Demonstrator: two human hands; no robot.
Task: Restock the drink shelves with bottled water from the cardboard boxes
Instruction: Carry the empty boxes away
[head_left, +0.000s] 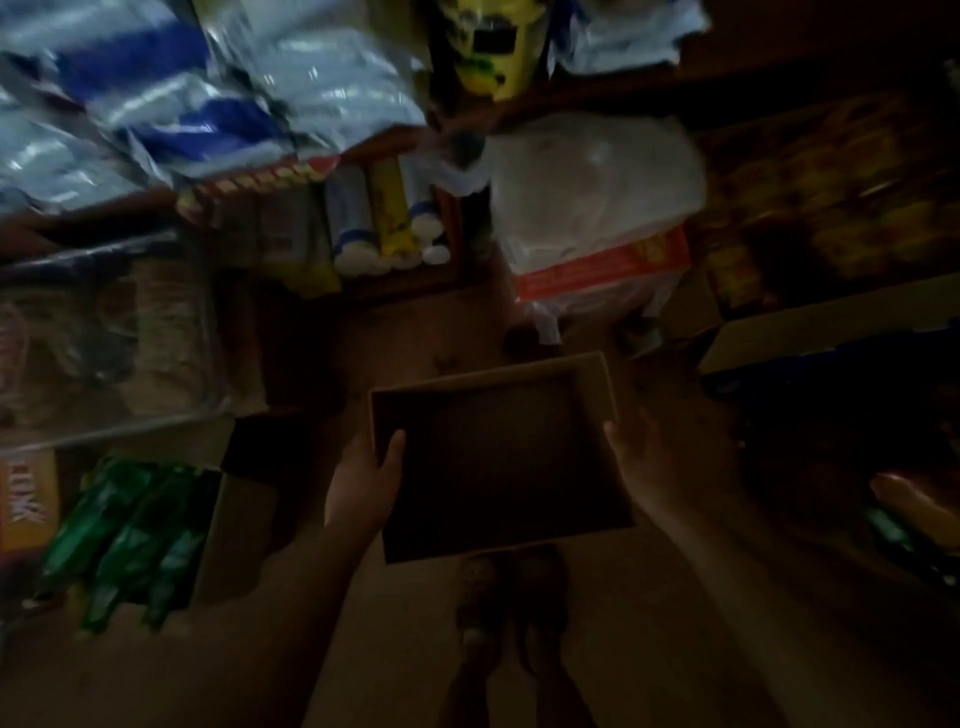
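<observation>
Cardboard box (498, 457), just one, sits between my two hands above the floor, and it looks empty inside, though it is dark. My left hand (363, 483) grips its left wall with the thumb curled over the edge, and my right hand (639, 462) lies along its right wall, but I cannot tell if those fingers curl. The long side runs left to right, both hands equally near, and the water packs (156, 104) are up ahead to my left.
</observation>
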